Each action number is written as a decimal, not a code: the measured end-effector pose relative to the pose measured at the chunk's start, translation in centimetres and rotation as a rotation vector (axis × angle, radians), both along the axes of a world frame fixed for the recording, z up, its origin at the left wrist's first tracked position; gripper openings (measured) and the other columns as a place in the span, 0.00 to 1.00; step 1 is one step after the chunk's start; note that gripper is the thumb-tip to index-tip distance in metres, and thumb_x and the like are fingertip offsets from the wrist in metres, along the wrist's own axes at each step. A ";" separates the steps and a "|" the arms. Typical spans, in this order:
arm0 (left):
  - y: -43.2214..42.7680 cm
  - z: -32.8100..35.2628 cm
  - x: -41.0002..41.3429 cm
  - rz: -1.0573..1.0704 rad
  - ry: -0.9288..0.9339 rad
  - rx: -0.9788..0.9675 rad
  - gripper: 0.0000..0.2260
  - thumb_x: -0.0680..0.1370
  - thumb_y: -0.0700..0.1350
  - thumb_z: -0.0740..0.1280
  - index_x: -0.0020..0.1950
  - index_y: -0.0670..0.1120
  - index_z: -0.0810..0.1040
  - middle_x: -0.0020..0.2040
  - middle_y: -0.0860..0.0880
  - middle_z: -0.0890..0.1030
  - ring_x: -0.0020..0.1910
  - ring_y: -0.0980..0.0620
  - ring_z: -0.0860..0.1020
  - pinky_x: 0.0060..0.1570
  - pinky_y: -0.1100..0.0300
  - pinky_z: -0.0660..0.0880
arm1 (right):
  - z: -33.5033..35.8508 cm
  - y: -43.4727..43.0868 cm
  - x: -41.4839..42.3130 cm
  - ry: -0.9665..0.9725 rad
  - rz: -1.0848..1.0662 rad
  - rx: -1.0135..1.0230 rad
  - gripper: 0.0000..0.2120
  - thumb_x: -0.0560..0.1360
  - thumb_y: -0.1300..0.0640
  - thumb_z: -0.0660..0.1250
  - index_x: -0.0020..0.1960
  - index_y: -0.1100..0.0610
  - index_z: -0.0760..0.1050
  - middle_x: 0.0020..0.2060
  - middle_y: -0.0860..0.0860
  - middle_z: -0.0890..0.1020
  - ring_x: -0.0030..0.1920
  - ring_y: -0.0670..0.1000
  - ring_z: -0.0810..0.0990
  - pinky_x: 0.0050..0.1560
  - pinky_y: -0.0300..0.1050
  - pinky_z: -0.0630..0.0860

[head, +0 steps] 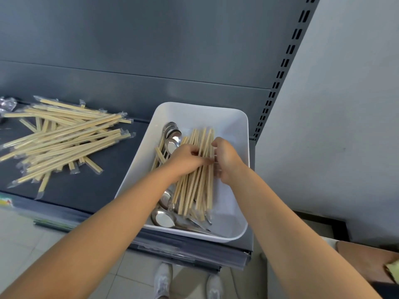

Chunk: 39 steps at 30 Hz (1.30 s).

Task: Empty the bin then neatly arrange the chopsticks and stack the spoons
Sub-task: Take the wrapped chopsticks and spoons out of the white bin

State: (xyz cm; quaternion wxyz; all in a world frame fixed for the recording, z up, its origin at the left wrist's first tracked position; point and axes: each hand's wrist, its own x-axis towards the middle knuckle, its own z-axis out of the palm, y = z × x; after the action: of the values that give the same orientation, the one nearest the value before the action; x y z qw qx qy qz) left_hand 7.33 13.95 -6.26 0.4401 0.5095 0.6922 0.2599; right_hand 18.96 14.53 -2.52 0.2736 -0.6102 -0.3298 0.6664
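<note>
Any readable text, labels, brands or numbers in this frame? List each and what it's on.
No legible text anywhere.
Far left, coloured label on the shelf edge: too blurred to read.
Clear wrappers on the loose chopsticks: no print discernible.
The white bin, spoons and bundle of chopsticks in it: no markings visible.

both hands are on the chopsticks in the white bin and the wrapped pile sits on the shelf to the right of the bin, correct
Not quite: the wrapped pile sits on the shelf to the left of the bin, as the head view shows. The left hand and right hand are indeed on the chopsticks in the white bin.
</note>
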 end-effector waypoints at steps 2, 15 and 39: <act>-0.2 0.6 0.0 0.009 -0.181 -0.076 0.07 0.71 0.44 0.74 0.43 0.45 0.77 0.35 0.50 0.79 0.33 0.54 0.78 0.34 0.60 0.72 | 0.0 -0.1 -0.1 0.007 0.026 0.042 0.10 0.78 0.54 0.55 0.44 0.56 0.72 0.35 0.51 0.75 0.34 0.51 0.72 0.38 0.43 0.69; -1.6 5.6 -0.1 0.210 -0.557 -0.016 0.10 0.76 0.32 0.62 0.52 0.43 0.77 0.39 0.43 0.82 0.38 0.46 0.81 0.42 0.53 0.78 | 2.4 -0.4 -2.0 0.290 -0.050 0.211 0.09 0.77 0.63 0.57 0.46 0.63 0.75 0.33 0.55 0.78 0.24 0.47 0.77 0.24 0.35 0.70; -11.6 11.5 -39.0 0.316 -0.706 0.098 0.19 0.79 0.27 0.52 0.59 0.46 0.71 0.43 0.45 0.79 0.36 0.50 0.80 0.31 0.55 0.78 | 8.0 -8.6 -42.1 0.236 0.280 0.360 0.14 0.77 0.70 0.57 0.52 0.59 0.80 0.44 0.55 0.83 0.35 0.44 0.80 0.30 0.34 0.74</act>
State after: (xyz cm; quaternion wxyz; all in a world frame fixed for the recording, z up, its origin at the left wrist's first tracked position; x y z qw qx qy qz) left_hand -31.68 2.40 5.28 0.5808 0.2963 0.5548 0.5168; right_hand -23.19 5.98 5.52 0.3195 -0.4180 -0.4900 0.6951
